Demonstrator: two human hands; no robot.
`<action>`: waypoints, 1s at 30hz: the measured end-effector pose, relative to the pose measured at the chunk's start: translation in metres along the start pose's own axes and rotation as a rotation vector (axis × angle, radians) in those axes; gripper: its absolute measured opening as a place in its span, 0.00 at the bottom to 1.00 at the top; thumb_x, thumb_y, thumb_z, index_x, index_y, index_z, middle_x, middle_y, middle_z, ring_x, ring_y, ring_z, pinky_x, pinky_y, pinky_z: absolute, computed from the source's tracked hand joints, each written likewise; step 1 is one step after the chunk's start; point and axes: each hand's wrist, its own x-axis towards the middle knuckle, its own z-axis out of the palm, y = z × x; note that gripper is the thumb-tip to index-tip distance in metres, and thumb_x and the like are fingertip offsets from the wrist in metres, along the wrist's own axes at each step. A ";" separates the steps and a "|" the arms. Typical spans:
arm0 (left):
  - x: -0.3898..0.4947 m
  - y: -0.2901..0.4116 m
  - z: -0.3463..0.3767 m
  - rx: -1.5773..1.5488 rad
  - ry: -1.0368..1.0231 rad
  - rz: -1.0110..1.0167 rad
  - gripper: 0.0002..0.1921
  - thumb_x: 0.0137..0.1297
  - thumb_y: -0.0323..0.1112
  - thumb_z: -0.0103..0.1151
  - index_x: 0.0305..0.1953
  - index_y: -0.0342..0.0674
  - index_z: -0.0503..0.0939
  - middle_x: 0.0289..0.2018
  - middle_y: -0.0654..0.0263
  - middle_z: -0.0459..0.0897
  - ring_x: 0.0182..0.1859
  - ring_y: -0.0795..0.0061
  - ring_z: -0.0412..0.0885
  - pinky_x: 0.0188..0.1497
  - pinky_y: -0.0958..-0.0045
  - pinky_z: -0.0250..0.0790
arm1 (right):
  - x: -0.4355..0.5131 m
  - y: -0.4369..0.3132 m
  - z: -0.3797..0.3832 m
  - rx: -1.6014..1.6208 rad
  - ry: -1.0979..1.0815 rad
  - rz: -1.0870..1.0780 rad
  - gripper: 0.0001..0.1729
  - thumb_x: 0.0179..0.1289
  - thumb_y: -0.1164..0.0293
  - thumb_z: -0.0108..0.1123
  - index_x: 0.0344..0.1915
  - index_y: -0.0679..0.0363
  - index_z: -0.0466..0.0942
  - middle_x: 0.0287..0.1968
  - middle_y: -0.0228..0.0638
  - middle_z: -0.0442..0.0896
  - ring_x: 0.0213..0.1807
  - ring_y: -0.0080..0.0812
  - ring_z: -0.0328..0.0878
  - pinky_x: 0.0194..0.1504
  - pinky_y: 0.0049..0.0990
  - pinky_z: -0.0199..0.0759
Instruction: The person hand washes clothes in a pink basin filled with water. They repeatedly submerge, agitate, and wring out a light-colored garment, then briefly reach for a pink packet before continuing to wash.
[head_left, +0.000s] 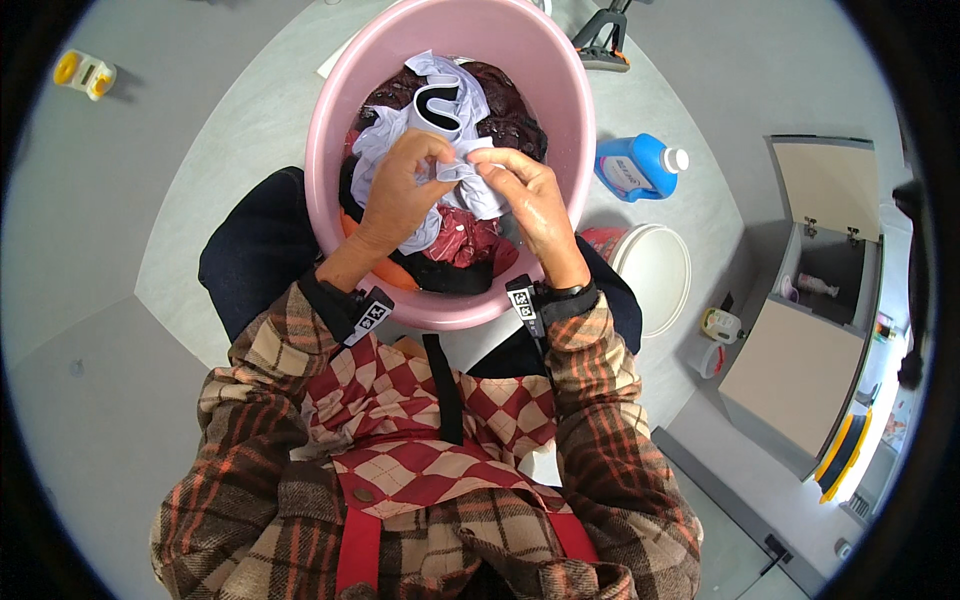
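Observation:
Both hands are over a large pink plastic tub (330, 150) holding water and wet clothes. A pale lavender garment (379, 146) with a black-and-white band is bunched on top. My left hand (405, 184) pinches a fold of it between thumb and fingers. Close beside it, my right hand (525, 191) grips the same cloth, thumb against fingers. Under and around the garment lie dark brown cloth (510, 105), a red patterned piece (465, 240), and black and orange cloth along the near side.
Right of the tub stand a blue detergent bottle (637, 169) and a white-lidded bucket (656, 281). A broom-like tool (602, 56) lies beyond. At the far right is a cabinet (795, 375) with one door raised; small containers stand near it. A yellow-and-white object (84, 73) sits far left.

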 end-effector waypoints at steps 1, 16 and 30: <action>-0.001 -0.001 0.001 -0.030 -0.008 -0.060 0.10 0.47 0.25 0.60 0.31 0.39 0.71 0.31 0.69 0.74 0.34 0.79 0.71 0.31 0.79 0.62 | -0.001 -0.001 0.001 -0.086 -0.001 -0.043 0.08 0.58 0.73 0.55 0.37 0.64 0.78 0.31 0.26 0.76 0.32 0.15 0.69 0.34 0.15 0.62; -0.006 -0.017 0.011 -0.265 -0.053 -0.337 0.08 0.49 0.26 0.59 0.30 0.36 0.70 0.20 0.70 0.72 0.23 0.86 0.67 0.26 0.81 0.60 | -0.002 0.001 0.008 -0.500 0.058 -0.345 0.09 0.49 0.73 0.64 0.32 0.63 0.78 0.28 0.34 0.75 0.29 0.26 0.72 0.30 0.22 0.65; 0.001 -0.003 -0.001 -0.244 -0.334 -0.284 0.11 0.61 0.36 0.54 0.37 0.34 0.74 0.30 0.72 0.76 0.36 0.85 0.71 0.39 0.80 0.62 | 0.000 0.004 -0.017 -0.104 -0.132 -0.069 0.07 0.53 0.76 0.55 0.29 0.70 0.78 0.26 0.28 0.74 0.28 0.16 0.68 0.32 0.16 0.61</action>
